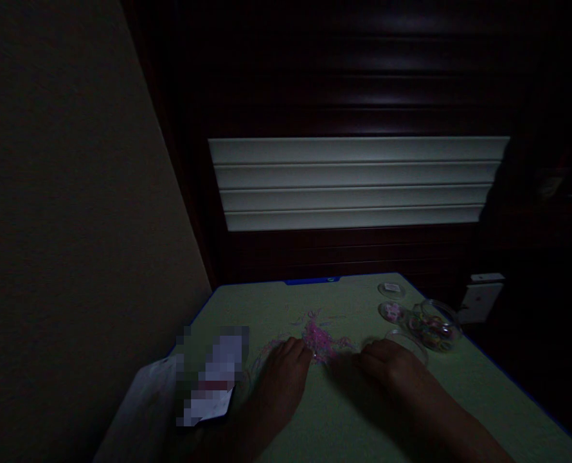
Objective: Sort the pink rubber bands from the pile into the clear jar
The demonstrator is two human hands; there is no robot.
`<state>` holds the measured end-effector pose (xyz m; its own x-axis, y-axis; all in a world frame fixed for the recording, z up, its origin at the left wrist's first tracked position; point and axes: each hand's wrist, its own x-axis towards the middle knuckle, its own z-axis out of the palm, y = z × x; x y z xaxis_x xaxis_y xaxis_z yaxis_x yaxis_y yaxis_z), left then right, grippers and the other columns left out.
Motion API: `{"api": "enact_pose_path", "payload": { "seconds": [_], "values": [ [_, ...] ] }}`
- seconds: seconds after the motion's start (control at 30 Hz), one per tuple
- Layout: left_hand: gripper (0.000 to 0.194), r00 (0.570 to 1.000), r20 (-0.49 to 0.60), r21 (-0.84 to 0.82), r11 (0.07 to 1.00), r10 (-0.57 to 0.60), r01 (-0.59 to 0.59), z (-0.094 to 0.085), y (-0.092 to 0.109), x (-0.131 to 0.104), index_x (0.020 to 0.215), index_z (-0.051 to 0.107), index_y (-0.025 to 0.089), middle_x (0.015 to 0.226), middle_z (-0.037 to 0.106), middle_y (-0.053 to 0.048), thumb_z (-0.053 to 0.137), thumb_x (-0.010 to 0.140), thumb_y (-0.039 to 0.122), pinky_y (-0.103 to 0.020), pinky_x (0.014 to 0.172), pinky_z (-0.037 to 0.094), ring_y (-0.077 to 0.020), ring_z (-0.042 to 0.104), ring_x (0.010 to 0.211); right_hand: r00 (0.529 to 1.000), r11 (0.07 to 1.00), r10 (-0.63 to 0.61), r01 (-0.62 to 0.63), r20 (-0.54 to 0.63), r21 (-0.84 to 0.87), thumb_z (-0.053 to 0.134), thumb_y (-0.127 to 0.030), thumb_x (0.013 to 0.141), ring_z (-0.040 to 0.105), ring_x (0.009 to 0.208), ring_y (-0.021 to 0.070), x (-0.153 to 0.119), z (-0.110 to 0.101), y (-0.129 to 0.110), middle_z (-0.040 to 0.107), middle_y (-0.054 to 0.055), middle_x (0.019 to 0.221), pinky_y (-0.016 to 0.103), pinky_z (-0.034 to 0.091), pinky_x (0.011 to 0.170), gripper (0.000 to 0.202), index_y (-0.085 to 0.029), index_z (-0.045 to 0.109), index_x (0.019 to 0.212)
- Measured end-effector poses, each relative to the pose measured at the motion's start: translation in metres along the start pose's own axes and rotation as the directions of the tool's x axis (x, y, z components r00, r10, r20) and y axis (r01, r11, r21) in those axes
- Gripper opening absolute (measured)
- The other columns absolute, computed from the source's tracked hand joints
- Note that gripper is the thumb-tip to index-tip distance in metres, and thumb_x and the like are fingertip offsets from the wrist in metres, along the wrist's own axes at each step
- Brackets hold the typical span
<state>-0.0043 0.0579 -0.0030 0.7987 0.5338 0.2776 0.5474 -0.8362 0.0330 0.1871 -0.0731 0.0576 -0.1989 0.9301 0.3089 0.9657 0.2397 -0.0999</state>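
A loose pile of small pink and pale strands or bands (pixel 319 341) lies on the light green tabletop (pixel 353 418). My left hand (pixel 288 370) rests at the pile's lower left edge, its fingers bent and close together; the room is dim and I cannot make out anything in them. To the right of the pile is my right hand (pixel 389 363), fingers curled together near a clear round lid (pixel 414 347). Whatever its fingertips may hold is too dark and small to tell.
At the right stand a clear jar of coloured bands (pixel 434 326), a small container with pink pieces (pixel 392 312) and a clear round piece with a label (pixel 392 290). A blurred-out phone-like object (pixel 218 373) lies left. Behind is a dark slatted panel with a pale section (pixel 358 183).
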Motion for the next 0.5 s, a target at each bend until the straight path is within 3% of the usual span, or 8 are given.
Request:
{"api": "enact_pose_path", "payload": {
  "seconds": [0.5],
  "values": [
    [0.015,0.997,-0.068,0.015,0.999,0.045,-0.044,0.0056,-0.0031,-0.0011,0.092,0.06,0.019,0.098,0.056,-0.004,0.049,0.089,0.009,-0.035,0.086,0.038,-0.0209,0.047,0.096,1.0,0.998,0.012,-0.012,-0.005,0.06,0.056,-0.005,0.081,0.056,0.074,0.0152,0.0003,-0.0016,-0.0008,0.063,0.004,0.078,0.025,0.037,0.068,0.016,-0.017,0.065,0.086]
  ]
}}
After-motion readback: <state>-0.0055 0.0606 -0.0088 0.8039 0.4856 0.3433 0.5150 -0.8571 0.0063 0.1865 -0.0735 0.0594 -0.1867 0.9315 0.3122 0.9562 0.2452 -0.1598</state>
